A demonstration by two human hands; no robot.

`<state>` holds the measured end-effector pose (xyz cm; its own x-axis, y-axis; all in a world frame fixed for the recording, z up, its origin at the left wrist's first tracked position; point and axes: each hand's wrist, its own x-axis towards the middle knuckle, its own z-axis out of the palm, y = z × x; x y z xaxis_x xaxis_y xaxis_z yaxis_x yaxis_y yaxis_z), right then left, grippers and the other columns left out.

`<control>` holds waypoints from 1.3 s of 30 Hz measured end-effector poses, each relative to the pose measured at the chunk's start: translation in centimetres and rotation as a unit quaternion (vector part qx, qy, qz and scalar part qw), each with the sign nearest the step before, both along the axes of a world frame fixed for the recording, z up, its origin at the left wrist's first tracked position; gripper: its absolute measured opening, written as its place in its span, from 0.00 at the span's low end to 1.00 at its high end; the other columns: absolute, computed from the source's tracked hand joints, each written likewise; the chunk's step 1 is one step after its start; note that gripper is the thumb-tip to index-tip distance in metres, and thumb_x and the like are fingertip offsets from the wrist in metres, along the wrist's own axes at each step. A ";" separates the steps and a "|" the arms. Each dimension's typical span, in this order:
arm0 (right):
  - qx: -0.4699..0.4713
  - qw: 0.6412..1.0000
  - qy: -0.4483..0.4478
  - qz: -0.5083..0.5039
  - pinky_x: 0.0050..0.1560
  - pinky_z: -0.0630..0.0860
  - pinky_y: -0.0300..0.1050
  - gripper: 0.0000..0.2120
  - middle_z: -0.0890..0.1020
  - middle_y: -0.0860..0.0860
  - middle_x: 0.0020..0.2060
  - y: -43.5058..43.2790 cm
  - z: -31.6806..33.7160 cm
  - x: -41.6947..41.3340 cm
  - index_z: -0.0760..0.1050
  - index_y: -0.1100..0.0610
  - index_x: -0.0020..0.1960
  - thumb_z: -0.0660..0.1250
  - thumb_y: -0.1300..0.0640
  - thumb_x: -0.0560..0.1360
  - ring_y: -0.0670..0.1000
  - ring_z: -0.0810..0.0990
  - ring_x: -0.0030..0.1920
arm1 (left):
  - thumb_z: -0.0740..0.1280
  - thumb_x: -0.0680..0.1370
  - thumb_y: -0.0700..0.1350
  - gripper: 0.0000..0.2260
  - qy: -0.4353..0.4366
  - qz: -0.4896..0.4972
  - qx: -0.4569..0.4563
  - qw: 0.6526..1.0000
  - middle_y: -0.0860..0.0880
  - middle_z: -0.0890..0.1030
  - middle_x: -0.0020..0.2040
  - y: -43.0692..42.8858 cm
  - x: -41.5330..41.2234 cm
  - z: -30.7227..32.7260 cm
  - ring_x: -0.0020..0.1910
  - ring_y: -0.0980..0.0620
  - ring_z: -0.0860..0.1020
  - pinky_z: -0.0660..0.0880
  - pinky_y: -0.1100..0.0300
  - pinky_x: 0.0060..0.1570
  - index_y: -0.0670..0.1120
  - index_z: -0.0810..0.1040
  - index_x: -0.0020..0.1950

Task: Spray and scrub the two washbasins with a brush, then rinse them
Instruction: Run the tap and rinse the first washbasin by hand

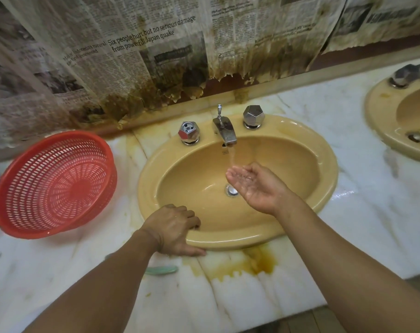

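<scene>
A yellow-ochre washbasin (324, 164) fills the centre of the frame, sunk into a white marble bench (360, 224). At its upper rim a chrome spout (224, 131) stands between two faceted chrome tap handles, one to the left (188, 134) and one to the right (253, 116). A thin stream of water (232, 157) falls from the spout into the bowl, just above the chrome drain (232, 190).

The right hand (254, 186) reaches in from the lower right, palm up under the stream. Its grip is open and lightly cupped, the fingers relaxed, holding nothing but the water that lands on the fingers. The left hand (175, 229) lies on the basin's lower-left rim. Its grip is closed over the edge, the fingers curled down into the bowl and the thumb laid straight along the outside of the rim where it meets the bench.

A second washbasin (381, 131) of the same colour is cut off by the right edge of the frame, well apart from the first. A red plastic basket (52, 183) sits tilted on the bench at the left, near the central basin but not touching it. A pale green object (162, 270), mostly hidden, shows just beside the left forearm. A rust-brown stain (259, 263) spreads over the marble below the basin. Stained, tattered newspaper (132, 44) covers the wall across the top of the frame.
</scene>
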<state>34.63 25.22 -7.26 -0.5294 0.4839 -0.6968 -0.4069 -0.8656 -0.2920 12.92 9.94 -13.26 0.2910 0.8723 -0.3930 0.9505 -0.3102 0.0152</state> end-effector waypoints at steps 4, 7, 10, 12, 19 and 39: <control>0.016 0.998 -0.043 0.048 0.42 0.85 0.48 0.12 0.84 0.66 0.50 -2.7 1.1 2.0 0.77 0.72 0.55 0.60 0.64 0.81 0.60 0.87 0.48 | 0.50 0.68 0.83 0.40 0.015 0.012 -0.016 1.000 0.57 0.79 0.59 -0.1 0.5 0.4 0.57 0.53 0.76 0.71 0.53 0.57 0.56 0.74 0.67; 0.018 0.995 -0.076 0.062 0.43 0.85 0.51 0.12 0.83 0.67 0.52 -4.7 1.6 3.1 0.77 0.73 0.55 0.60 0.64 0.82 0.62 0.86 0.48 | 0.50 0.68 0.83 0.42 0.015 0.041 -0.035 0.998 0.57 0.79 0.60 -0.4 0.9 0.8 0.57 0.52 0.78 0.73 0.52 0.57 0.56 0.74 0.67; 0.029 0.989 -0.108 0.095 0.42 0.86 0.52 0.14 0.84 0.68 0.50 -6.8 2.1 4.1 0.76 0.75 0.56 0.59 0.63 0.83 0.63 0.87 0.45 | 0.54 0.68 0.82 0.41 0.004 0.084 -0.018 0.996 0.56 0.81 0.59 -1.2 1.2 0.7 0.54 0.48 0.80 0.72 0.53 0.51 0.55 0.75 0.68; 0.040 0.985 -0.126 0.110 0.42 0.86 0.53 0.14 0.83 0.70 0.52 -7.9 2.6 4.6 0.76 0.75 0.55 0.59 0.63 0.83 0.66 0.86 0.48 | 0.55 0.69 0.79 0.38 -0.007 0.091 0.029 0.995 0.55 0.83 0.57 -2.2 1.8 0.5 0.52 0.47 0.80 0.70 0.54 0.52 0.54 0.75 0.67; 0.132 0.950 -0.214 0.185 0.58 0.82 0.55 0.16 0.82 0.71 0.53 -9.4 4.2 7.1 0.76 0.74 0.57 0.60 0.60 0.84 0.66 0.85 0.54 | 0.54 0.75 0.75 0.32 -0.042 0.117 0.056 0.991 0.49 0.84 0.54 -1.7 9.2 0.6 0.50 0.44 0.82 0.74 0.52 0.45 0.50 0.73 0.60; 0.231 0.944 -0.229 0.057 0.61 0.80 0.56 0.18 0.84 0.66 0.53 -6.1 4.8 13.5 0.77 0.71 0.58 0.61 0.55 0.84 0.61 0.85 0.54 | 0.56 0.72 0.79 0.38 -0.074 0.120 0.013 0.990 0.53 0.80 0.67 -0.9 7.5 0.4 0.63 0.49 0.79 0.75 0.53 0.58 0.58 0.69 0.75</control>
<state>48.10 19.16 -2.49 -0.2904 0.7497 -0.5946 -0.0579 -0.6340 -0.7711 20.41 9.01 -12.84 0.1271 0.9326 -0.3377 0.9848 -0.0782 0.1549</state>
